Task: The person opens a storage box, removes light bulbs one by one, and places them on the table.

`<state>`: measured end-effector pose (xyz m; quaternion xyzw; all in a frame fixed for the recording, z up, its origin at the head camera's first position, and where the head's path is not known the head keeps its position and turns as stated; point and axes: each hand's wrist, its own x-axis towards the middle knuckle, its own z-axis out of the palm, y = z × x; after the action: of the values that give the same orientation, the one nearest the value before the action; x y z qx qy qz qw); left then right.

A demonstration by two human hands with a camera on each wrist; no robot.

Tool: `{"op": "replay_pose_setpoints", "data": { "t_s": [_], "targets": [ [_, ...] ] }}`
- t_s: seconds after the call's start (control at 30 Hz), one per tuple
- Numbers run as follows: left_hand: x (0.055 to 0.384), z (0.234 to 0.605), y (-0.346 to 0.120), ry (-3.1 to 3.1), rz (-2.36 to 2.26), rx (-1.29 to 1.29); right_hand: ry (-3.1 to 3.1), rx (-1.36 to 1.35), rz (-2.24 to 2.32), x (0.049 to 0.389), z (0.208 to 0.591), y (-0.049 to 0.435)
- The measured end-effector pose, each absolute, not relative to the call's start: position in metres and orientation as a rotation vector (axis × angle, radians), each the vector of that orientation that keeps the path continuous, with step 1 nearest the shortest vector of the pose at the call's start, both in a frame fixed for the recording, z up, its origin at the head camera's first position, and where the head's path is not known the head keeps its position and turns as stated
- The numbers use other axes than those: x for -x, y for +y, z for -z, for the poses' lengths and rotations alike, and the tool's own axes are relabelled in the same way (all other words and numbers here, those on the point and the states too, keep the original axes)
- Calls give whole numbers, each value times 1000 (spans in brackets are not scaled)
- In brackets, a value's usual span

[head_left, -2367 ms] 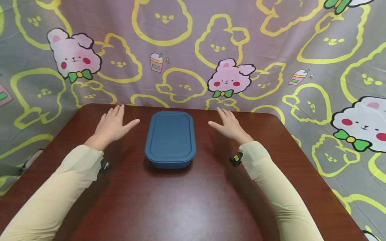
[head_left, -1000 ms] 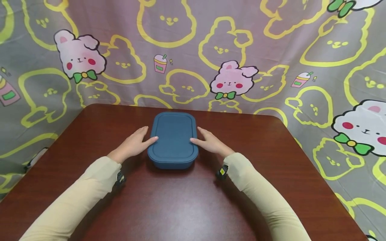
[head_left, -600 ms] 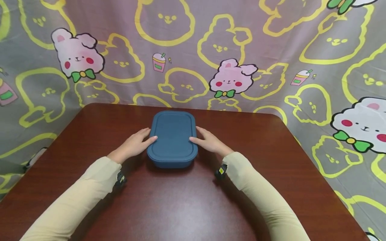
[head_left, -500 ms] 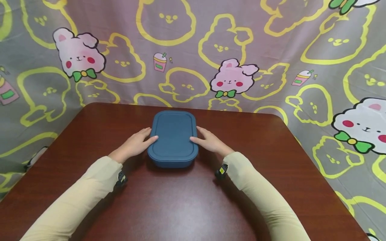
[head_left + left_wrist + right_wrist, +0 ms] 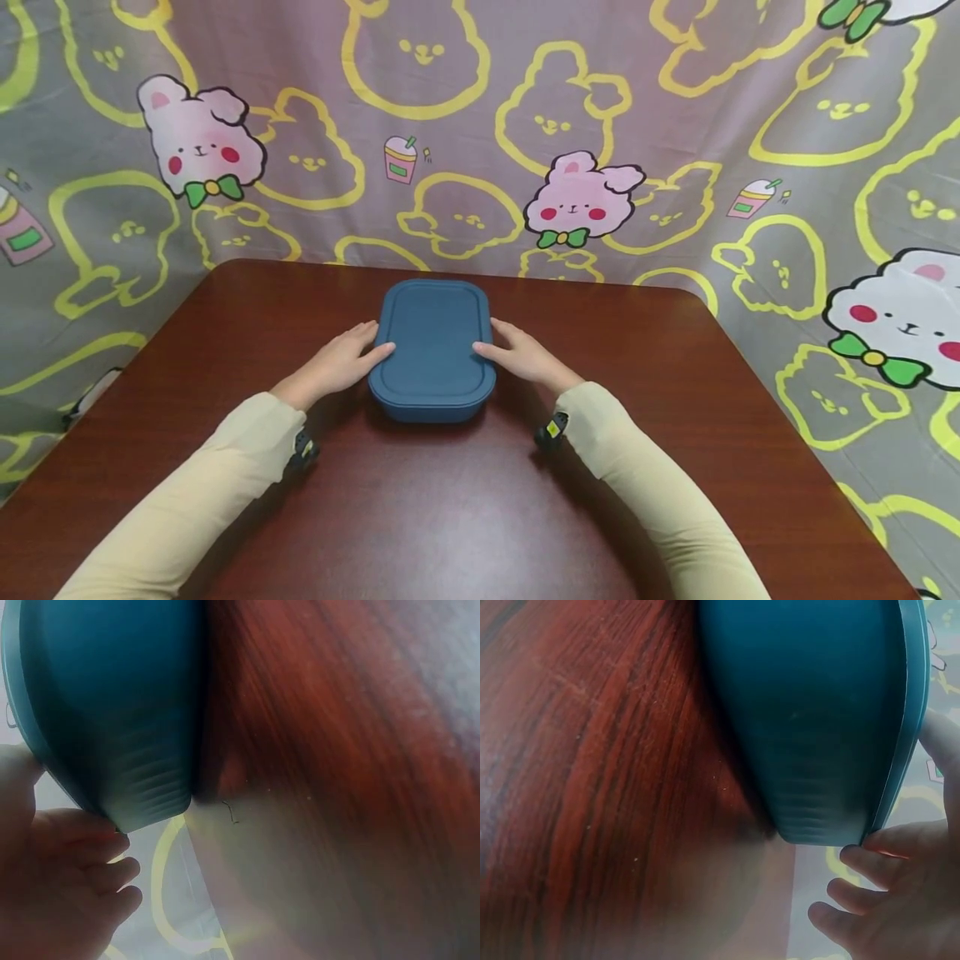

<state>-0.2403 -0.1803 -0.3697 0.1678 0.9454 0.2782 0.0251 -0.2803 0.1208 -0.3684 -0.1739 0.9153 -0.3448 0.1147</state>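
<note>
A blue rectangular food container [image 5: 431,342] with a flat, rim-edged lid sits on the brown table, its long sides toward my hands. My left hand [image 5: 333,362] grips its left edge, the thumb on top of the lid. On the opposite edge my right hand [image 5: 525,357] holds it the same way, thumb over the lid. The left wrist view shows the left index finger [image 5: 79,825] under the lid's rim, the other fingers lying below. In the right wrist view, fingers [image 5: 877,862] of the right hand meet the rim near the container's ribbed end wall [image 5: 810,817].
The dark wood table [image 5: 450,517] has rounded far corners. Behind it and along both sides hangs a grey curtain [image 5: 450,100] printed with yellow outlines and rabbit faces. A small black wrist camera [image 5: 302,450] sits at the left cuff, another camera [image 5: 552,429] at the right.
From spread apart on both sides, my hands have come inward and down onto the container's edges. Over the last second they have stayed nearly still; the container keeps its place.
</note>
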Motion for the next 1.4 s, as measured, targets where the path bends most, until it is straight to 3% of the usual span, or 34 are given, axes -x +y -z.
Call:
{"op": "replay_pose_setpoints", "data": {
  "t_s": [0.87,1.4],
  "targets": [
    [227,330,-177,3053,-1052,-515,2503,582,1284,278,322,121],
    [222,299,-209,2768,-1512,-250,2280,619,1391,281,292,85]
  ]
}}
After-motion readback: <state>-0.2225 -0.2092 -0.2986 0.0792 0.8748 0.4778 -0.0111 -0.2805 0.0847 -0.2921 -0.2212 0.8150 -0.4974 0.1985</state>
